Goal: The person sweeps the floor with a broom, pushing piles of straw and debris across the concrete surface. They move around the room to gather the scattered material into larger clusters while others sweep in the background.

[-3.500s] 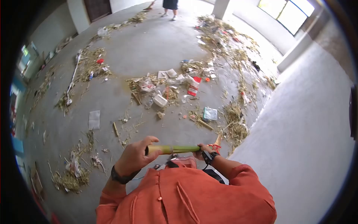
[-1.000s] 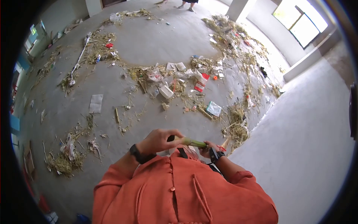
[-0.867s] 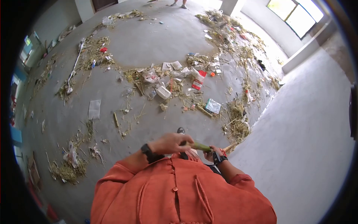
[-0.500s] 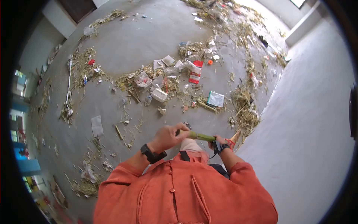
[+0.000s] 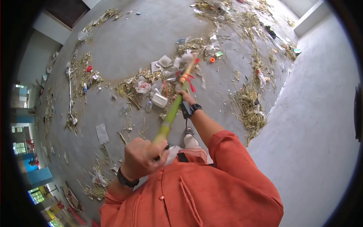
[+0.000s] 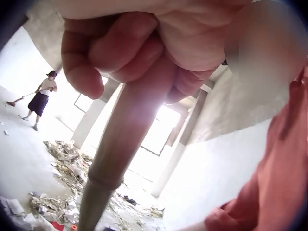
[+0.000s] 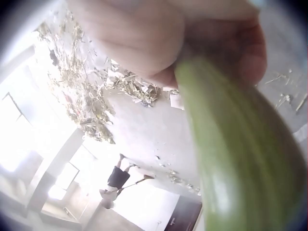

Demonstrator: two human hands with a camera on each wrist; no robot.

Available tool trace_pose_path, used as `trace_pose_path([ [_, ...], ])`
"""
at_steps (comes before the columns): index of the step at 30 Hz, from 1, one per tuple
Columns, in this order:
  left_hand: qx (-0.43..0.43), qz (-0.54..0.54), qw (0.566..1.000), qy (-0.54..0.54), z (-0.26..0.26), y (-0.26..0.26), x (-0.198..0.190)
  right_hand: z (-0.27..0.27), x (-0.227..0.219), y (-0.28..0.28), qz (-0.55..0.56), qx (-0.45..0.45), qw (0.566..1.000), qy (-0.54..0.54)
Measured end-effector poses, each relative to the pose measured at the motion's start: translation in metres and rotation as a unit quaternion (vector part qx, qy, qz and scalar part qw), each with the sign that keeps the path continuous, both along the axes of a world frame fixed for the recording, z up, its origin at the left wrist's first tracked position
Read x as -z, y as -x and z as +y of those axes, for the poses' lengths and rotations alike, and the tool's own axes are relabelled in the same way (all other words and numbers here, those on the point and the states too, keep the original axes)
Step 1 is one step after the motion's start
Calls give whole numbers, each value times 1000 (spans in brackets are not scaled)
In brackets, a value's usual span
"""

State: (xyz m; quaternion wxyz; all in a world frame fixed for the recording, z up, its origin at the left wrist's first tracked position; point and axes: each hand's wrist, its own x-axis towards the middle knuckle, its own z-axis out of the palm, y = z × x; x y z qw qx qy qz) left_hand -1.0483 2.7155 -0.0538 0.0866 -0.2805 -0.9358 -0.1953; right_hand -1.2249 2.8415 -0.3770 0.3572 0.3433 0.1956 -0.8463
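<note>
A thick green bamboo pole slants up and away from the body in the head view, with red strips tied near its far part. The left hand grips its near end. Farther along, the right hand holds the pole just below the red strips. In the left wrist view, curled fingers wrap the pole, which shows a joint ring. The right wrist view has fingers round the green pole; its far end is out of that view.
Straw and litter lie in heaps over the grey floor. A white container sits ahead among plastic bags. At the right stands a pale wall. A person with a broom stands farther off.
The pole has swung from lying crosswise to pointing forward. The right hand has moved up and forward, the left hand down and to the left. The head view has turned somewhat.
</note>
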Motion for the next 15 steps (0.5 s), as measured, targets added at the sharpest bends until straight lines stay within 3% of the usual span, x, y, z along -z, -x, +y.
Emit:
trace_pose_path([
  [2, 32, 8, 999, 4, -4, -3, -10, -15, -7, 9, 78, 9, 995, 61],
  [3, 55, 17, 998, 7, -8, -6, -16, -13, -50, 6, 83, -8, 996, 29],
  [7, 49, 31, 997, -45, -36, -12, -41, -16, -79, 0, 102, -4, 989, 104],
  [10, 27, 72, 989, -129, -49, -8, -38, 10, -93, -17, 77, -25, 994, 67],
  [13, 19, 67, 977, -202, -56, 9, -28, 41, -73, -38, 112, -32, 993, 9],
  [15, 13, 26, 971, -237, -59, 21, -18, 70, -85, -60, 27, 8, 1000, -2],
])
